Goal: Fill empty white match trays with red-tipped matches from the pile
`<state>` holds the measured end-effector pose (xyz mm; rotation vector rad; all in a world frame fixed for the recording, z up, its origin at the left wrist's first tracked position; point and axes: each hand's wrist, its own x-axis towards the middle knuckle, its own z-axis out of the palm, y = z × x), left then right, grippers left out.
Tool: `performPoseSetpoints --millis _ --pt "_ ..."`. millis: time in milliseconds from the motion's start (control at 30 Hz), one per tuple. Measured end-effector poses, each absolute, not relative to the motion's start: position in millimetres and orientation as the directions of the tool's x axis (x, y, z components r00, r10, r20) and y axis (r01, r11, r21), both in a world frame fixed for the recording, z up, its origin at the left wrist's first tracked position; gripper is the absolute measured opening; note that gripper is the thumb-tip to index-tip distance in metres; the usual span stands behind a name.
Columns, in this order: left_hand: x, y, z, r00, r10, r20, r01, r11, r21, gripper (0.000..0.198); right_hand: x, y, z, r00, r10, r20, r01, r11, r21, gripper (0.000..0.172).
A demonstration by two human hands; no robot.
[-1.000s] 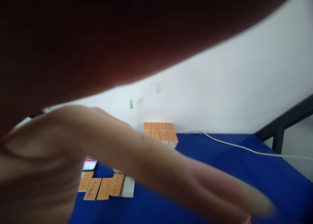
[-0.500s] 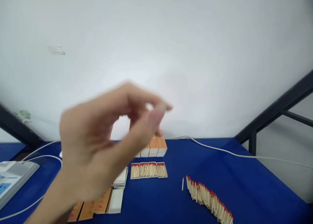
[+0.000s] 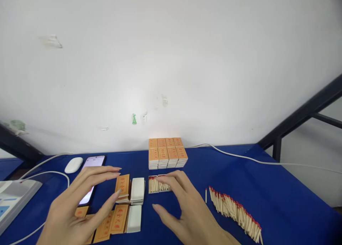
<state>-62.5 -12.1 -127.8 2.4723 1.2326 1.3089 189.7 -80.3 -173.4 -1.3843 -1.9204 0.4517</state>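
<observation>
My left hand (image 3: 73, 209) hovers with fingers and thumb spread, beside the orange matchbox sleeves (image 3: 122, 185); I see nothing in it. Partly behind it, more orange sleeves (image 3: 119, 218) lie in a row along the front. My right hand (image 3: 189, 211) is also open, thumb and forefinger apart, over the matchbox trays filled with red-tipped matches (image 3: 153, 185). Its fingers hide part of that row. Between the hands are a stack of white trays (image 3: 138, 189) and a single white tray (image 3: 134, 219). A long heap of loose matches (image 3: 235, 211) lies right of my right hand, with one match (image 3: 206, 195) beside it.
A block of stacked orange matchboxes (image 3: 168, 154) stands against the wall. To the left are a phone (image 3: 93, 162), a white oval case (image 3: 74, 165) and a white device (image 3: 18, 198). A white cable (image 3: 240, 158) crosses the blue tabletop (image 3: 280, 198). Dark metal bars slope at both sides.
My left hand, raised with fingertips pinched close to the camera, has come down to the left and opened. My right hand has entered over the filled trays. The view has shifted slightly.
</observation>
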Motion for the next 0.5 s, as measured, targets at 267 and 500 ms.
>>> performPoseSetpoints --millis 267,500 --pt "-116.5 -11.3 -179.5 0.363 0.734 0.574 0.628 -0.648 0.431 0.035 165.0 -66.2 -195.9 -0.251 0.867 0.431 0.688 0.473 -0.550 0.042" --pt "-116.3 -23.9 -189.5 0.386 0.631 0.673 0.518 -0.752 0.407 0.047 138.4 -83.5 -251.6 -0.428 0.674 0.602 0.763 0.627 -0.159 0.015"
